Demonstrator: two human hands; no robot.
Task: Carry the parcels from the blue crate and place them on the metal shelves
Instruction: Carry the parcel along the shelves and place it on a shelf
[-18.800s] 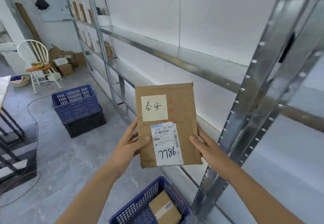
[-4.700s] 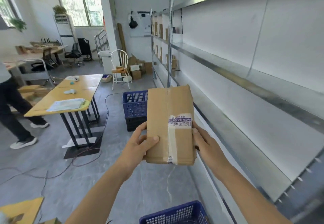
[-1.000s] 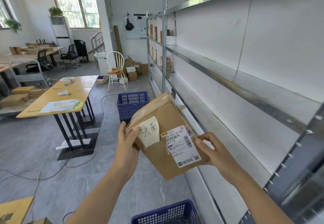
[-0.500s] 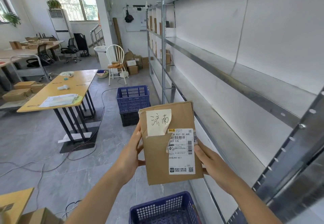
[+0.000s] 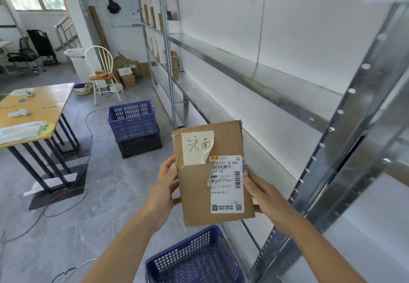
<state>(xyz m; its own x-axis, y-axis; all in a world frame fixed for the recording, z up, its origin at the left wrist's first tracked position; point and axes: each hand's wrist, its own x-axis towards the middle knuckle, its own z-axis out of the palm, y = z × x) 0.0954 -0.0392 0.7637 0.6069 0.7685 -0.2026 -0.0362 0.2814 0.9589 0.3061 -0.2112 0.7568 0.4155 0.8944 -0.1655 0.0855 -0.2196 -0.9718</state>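
I hold a brown cardboard parcel (image 5: 194, 185) upright in front of me, label side facing me. It bears a handwritten yellow note and a white shipping label. My left hand (image 5: 164, 188) grips its left edge and my right hand (image 5: 263, 196) grips its right edge. A blue crate (image 5: 194, 258) sits on the floor just below the parcel; I see no parcels in its visible part. The metal shelves (image 5: 254, 79) run along the wall to my right, their near bays bare.
A second blue crate (image 5: 131, 117) is stacked on a black crate further along the aisle. A yellow-topped table (image 5: 33, 110) stands at left with cables on the floor. A white chair (image 5: 100, 72) and cardboard boxes sit at the far end. A shelf upright (image 5: 345, 132) stands close at right.
The parcel was turned from tilted to upright with the label facing me. My view has swung slightly right and down, bringing the crate at my feet further into sight.
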